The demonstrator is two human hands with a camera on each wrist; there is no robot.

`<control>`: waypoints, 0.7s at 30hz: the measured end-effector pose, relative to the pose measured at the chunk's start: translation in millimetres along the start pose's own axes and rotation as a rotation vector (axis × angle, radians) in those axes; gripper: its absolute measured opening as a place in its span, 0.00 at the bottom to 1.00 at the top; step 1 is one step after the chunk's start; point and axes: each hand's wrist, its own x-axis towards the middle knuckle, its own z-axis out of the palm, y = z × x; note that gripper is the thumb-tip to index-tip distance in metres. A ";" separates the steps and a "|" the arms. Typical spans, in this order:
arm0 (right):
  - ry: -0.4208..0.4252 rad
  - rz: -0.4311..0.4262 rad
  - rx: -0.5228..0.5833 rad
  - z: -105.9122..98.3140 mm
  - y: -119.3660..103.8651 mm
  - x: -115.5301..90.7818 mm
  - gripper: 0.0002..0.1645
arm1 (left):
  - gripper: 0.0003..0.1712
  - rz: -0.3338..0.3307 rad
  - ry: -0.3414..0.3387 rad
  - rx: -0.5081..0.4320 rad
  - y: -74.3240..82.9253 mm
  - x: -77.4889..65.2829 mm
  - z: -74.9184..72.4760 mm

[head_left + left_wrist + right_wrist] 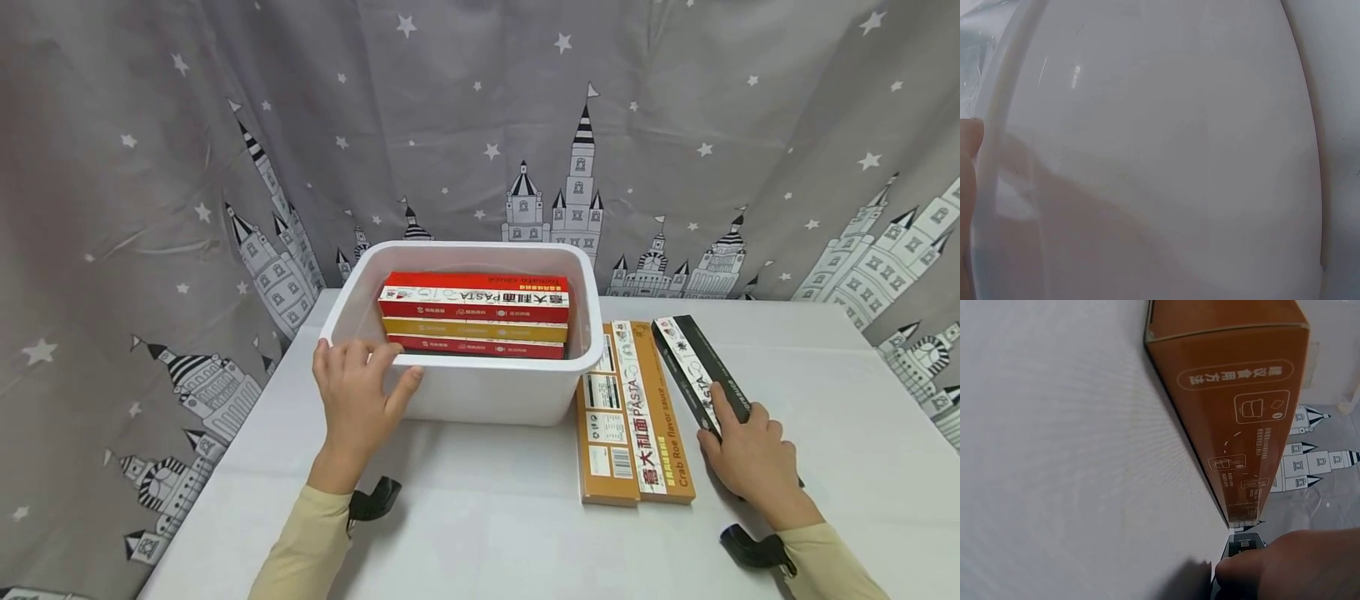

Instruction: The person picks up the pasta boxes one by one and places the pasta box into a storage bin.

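Note:
My left hand [358, 387] grips the near left rim of a white plastic bin [480, 392], thumb on the outside and fingers over the edge. Inside the bin, red pasta boxes [472, 312] and a mustard-coloured one [474, 330] lie crosswise. To the right, my right hand [753, 458] holds a black pasta box [693, 367] by its near end, the thumb along its left side and the index finger on top. That box lies slanted on the table, and its near end is mostly hidden under the hand. The right wrist view shows the thumb [1297, 562] against it.
Two orange-brown pasta boxes, one label side up [652, 417] and one back side up [606, 433], lie side by side between the bin and the black box. A white table [495, 517] carries everything. A grey castle-print curtain [450, 108] hangs behind and at the left.

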 end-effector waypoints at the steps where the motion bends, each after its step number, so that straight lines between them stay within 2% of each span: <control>1: 0.000 -0.002 0.000 0.2 0.3 0.0 0.44 | 0.46 -0.001 -0.003 0.001 0.2 -0.1 -0.1; 14: -0.008 -0.005 -0.011 0.4 3.4 -2.2 0.44 | 0.45 0.001 -0.001 0.006 1.5 -2.9 1.2; 21: 0.010 -0.019 -0.003 1.0 2.9 0.4 0.44 | 0.45 -0.002 -0.007 -0.004 0.5 0.8 0.9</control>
